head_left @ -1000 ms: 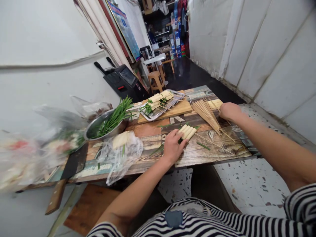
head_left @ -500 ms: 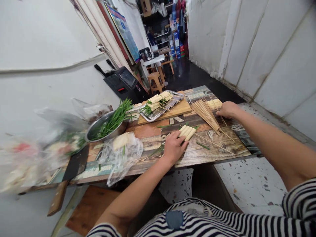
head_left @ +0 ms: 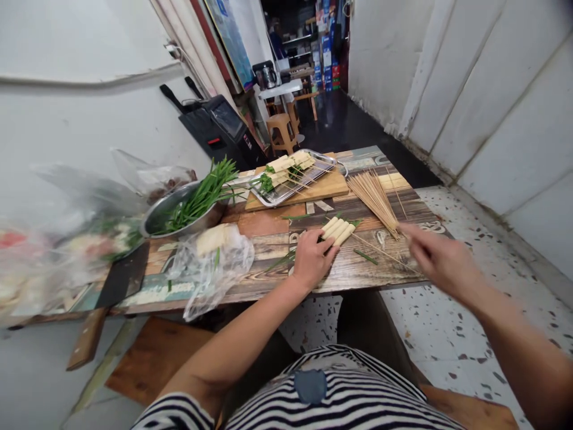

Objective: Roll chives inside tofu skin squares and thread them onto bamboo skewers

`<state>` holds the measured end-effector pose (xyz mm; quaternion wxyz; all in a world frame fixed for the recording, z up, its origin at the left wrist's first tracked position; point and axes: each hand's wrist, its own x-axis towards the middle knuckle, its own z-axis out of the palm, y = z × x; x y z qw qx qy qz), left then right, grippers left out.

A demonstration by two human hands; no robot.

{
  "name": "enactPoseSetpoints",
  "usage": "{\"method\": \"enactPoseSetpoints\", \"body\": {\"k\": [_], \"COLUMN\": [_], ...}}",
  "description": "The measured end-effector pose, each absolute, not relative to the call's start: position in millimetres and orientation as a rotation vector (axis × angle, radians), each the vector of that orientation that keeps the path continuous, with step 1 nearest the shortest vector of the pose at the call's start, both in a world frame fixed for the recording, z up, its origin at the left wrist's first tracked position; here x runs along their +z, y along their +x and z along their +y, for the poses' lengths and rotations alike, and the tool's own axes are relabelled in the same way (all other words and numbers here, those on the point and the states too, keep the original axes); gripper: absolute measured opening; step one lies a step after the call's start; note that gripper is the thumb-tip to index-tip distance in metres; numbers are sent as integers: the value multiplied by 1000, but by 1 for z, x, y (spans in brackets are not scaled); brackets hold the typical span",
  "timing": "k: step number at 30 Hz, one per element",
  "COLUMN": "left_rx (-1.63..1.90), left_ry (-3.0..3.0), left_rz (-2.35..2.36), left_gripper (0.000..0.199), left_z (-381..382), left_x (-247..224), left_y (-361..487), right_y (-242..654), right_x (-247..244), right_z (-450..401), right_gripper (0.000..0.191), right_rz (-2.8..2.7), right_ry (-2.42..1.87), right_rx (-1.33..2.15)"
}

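My left hand (head_left: 312,257) lies over the near-left side of a row of pale yellow rolls (head_left: 339,230), its fingers wrapped around them. Green stalks poke out from under the rolls, and a thin wooden skewer (head_left: 387,254) reaches from them toward the table's front edge. My right hand (head_left: 432,257) is blurred by motion, fingers curled together, at the near end of a fanned bundle of bamboo skewers (head_left: 373,200). Whatever its fingers pinch is too smeared to name. One loose skewer (head_left: 397,191) lies right of the bundle.
A metal tray (head_left: 273,203) of skewered rolls with greens rests on a wooden board (head_left: 326,190). To the left are a steel bowl (head_left: 150,224) of green stalks, a plastic bag (head_left: 242,257) with pale sheets, and a cleaver (head_left: 123,278) whose handle overhangs the table edge.
My right hand has come back from the far right of the skewers toward me, to the bundle's near end. My left hand stays on the rolls. The view has shifted slightly.
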<state>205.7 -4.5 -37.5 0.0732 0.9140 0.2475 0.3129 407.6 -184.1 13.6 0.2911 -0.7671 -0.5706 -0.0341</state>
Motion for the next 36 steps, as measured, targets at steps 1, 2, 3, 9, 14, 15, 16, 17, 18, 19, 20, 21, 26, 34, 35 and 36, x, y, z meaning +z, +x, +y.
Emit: {"method": "enactPoseSetpoints", "body": {"k": [1, 2, 3, 9, 14, 15, 16, 17, 18, 19, 20, 21, 26, 34, 35, 36], "left_rx": [941, 942, 944, 982, 973, 972, 971, 975, 980, 986, 991, 996, 987, 910, 915, 923], "left_ry": [2742, 2739, 2737, 2743, 2726, 2727, 2729, 2729, 2728, 2727, 2726, 2725, 2747, 2781, 2783, 2782], "left_rz": [751, 760, 763, 699, 702, 704, 706, 706, 705, 701, 697, 693, 680, 707, 703, 699], "left_gripper": [20, 20, 20, 18, 17, 16, 16, 16, 16, 16, 16, 16, 17, 18, 18, 18], "left_z": [-5, -5, -5, -4, -3, -3, -3, -3, -3, -3, -3, -3, -4, -5, -5, -5], "left_x": [-38, -38, -38, -39, -39, -39, -39, -39, -39, -39, -39, -39, -36, -33, -33, -33], "left_y": [206, 206, 206, 206, 206, 206, 206, 206, 206, 206, 206, 206, 207, 207, 207, 207], "right_y": [397, 387, 379, 359, 356, 356, 356, 356, 356, 356, 356, 356, 357, 359, 359, 359], "right_x": [1, -12, -24, -49, -42, -42, -42, -43, -44, -45, -46, -47, -49, -50, -50, -50], "right_z": [-201, -216, -230, -269, -265, -263, -262, -261, -261, -260, -260, -259, -258, -254, -253, -252], "right_gripper": [39, 40, 41, 49, 47, 47, 48, 48, 48, 48, 49, 49, 51, 55, 56, 58], "right_rz": [-1627, -1686, -1721, -1785, -1814, -1806, -1800, -1794, -1790, -1788, -1788, -1790, -1812, -1852, -1856, -1861], "right_ry": [-2009, -2002, -2008, -2133, -2143, -2149, -2154, -2157, -2159, -2159, -2159, -2158, -2157, -2155, -2157, -2160], "right_rx": [-83, -86, -103, -251, -290, -275, -260, -250, -247, -247, -249, -251, -233, -251, -255, -258]}}
